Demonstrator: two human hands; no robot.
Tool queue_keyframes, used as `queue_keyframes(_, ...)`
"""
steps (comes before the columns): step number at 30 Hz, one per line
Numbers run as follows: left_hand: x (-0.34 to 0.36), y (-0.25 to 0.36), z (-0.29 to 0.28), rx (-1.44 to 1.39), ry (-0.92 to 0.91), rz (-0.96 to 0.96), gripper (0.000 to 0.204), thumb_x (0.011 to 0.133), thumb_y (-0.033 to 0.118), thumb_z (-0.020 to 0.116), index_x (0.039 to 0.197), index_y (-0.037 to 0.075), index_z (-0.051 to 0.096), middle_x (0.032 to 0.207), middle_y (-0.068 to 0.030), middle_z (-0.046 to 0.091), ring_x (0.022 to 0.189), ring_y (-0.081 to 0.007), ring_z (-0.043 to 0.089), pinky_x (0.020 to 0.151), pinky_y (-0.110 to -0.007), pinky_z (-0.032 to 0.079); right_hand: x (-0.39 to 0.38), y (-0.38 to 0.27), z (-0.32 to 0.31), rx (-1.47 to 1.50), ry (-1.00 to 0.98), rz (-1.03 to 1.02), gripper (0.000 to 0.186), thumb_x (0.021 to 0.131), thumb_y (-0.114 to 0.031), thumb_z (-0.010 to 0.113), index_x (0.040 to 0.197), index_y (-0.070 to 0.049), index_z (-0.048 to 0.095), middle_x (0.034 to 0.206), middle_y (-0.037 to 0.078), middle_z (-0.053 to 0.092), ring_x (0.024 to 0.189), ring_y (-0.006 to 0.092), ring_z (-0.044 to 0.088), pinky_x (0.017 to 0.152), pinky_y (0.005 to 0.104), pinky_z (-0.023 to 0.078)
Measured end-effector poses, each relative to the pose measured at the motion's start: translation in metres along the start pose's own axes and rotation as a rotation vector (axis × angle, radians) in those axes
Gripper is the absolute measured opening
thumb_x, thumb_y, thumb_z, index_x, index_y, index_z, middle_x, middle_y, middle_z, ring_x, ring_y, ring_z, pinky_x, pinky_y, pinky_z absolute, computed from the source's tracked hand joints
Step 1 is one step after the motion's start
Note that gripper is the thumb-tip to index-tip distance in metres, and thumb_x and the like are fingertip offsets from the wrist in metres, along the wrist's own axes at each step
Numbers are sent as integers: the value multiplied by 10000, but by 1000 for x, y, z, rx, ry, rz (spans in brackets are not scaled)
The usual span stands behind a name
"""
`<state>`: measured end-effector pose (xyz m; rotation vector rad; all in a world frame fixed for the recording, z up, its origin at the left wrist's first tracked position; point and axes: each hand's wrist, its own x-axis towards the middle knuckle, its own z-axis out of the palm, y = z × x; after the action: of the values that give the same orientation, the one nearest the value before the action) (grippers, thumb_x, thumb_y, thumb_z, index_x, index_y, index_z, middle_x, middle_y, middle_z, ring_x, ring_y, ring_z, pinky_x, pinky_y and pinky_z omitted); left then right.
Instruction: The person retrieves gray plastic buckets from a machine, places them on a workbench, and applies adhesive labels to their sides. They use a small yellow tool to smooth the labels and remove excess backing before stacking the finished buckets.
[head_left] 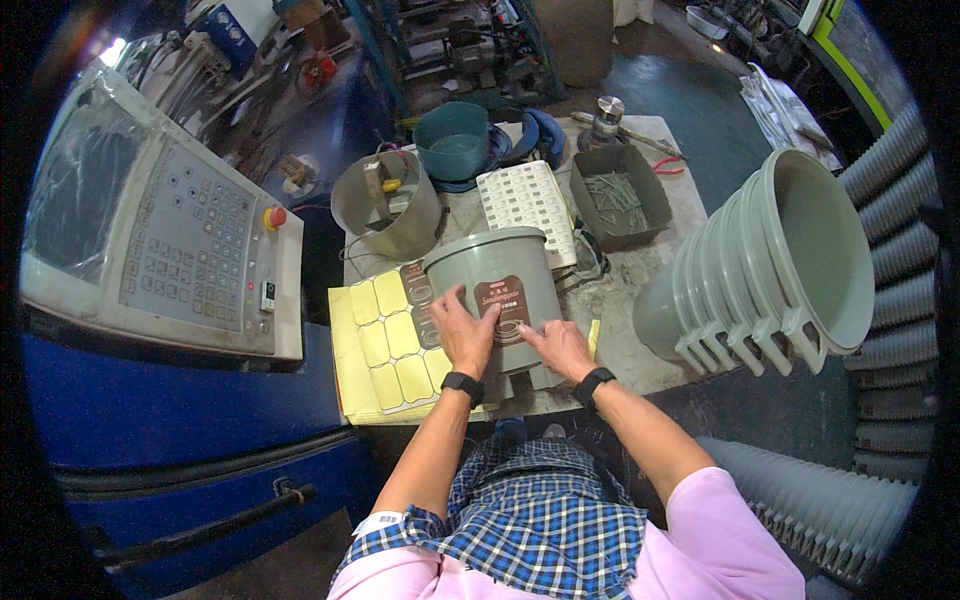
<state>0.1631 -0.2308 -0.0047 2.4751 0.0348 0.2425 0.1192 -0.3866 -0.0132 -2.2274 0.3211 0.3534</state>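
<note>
A grey-green plastic bucket [492,262] lies tilted on the table in front of me, its rim at the far end. On its side is a dark brown label [503,296] with light print. My left hand [463,335] rests on the bucket's left side, fingers spread, with its thumb at the label's left edge. My right hand [560,348] touches the label's lower right part, fingers apart. Left of the bucket lies a stack of yellow backing sheets [372,345]; a few brown labels [417,290] remain along its right side, partly under my left hand.
Nested grey buckets [700,285] lean at the table's right. Behind are a bin of thin sticks [620,200], a white patterned sheet [522,205], a round tub with tools [385,205] and a teal tub [452,140]. A control panel [190,240] stands left; more stacked buckets [810,500] lie lower right.
</note>
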Motion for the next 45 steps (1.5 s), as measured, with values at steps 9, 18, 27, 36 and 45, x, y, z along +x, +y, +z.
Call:
queue_keyframes(9,-44,-9,-7,-94,-41,-7,742,659,276,796,1245,13,423,1164,-175,418,1110,-334,395,975,-413,333,61,-31,-27,-198,100,38,700,687,-668,635,761,26,687,804,232,662,762,372,655,648,437,516)
queue_keyframes(18,18,-23,-12,-181,-84,-82,801,630,253,824,1253,-30,406,1162,-203,440,1082,-332,470,946,-381,400,53,-9,0,59,155,98,566,777,-550,621,759,15,615,758,231,638,748,394,624,651,449,490)
queue_keyframes(27,100,-25,0,42,234,525,433,712,362,696,1020,71,608,1134,-136,546,998,-319,520,890,-442,390,23,-13,-6,232,-45,115,388,793,-357,713,718,-24,530,532,48,562,463,118,544,450,279,440)
queue_keyframes(36,19,27,-95,-408,83,688,398,772,272,698,475,92,505,480,-82,438,479,-263,434,636,-363,408,-80,-76,-120,-22,306,-567,342,746,-107,703,1056,-19,585,1044,138,616,990,248,573,826,345,472)
queue_keyframes(45,-92,56,-230,-761,-332,1066,444,741,126,704,482,87,345,476,-48,334,457,-247,390,609,-354,383,-98,-58,-67,189,-172,-455,874,701,-101,768,1414,-68,263,1261,208,521,1127,308,546,932,384,453)
